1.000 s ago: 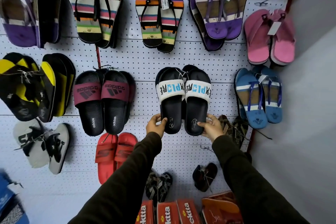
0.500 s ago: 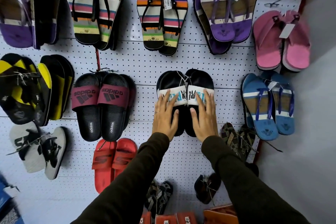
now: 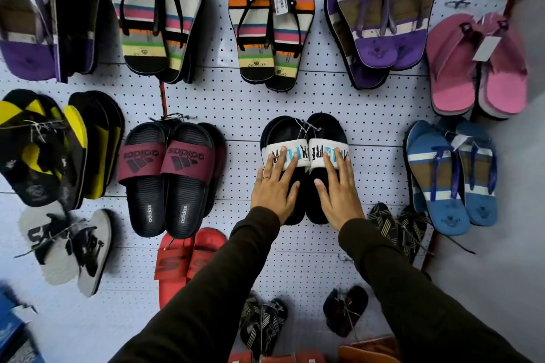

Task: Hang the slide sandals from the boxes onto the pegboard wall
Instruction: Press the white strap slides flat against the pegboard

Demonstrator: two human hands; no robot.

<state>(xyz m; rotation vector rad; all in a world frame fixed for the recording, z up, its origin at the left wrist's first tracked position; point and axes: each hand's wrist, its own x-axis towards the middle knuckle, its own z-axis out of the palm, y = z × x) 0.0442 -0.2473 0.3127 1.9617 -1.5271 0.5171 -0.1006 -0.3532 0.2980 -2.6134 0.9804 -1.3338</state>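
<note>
On the white pegboard wall, a pair of black slides with white lettered straps hangs near the middle, between the black slides with maroon Adidas straps toward the left edge and the blue flip-flops toward the right edge. Both hands lie flat on this pair, fingers spread and holding nothing: the left hand covers the heel half of the left slide with its fingertips reaching onto the white strap, and the right hand does the same on the right slide. The long axis of each slide runs up and down the board, toes upward, in line with the forearms, so the pair lies straight ahead of the hands and directly under the palms; neither hand is nearer than the other. A tag and tie string show at the top where the two slides meet, which looks to be where they hang, though the hook itself is not visible. This seems to be a settling press, squaring the pair against the board. Orange boxes sit at the lower edge of the view, below the right sleeve, probably the source of the next pair.
</note>
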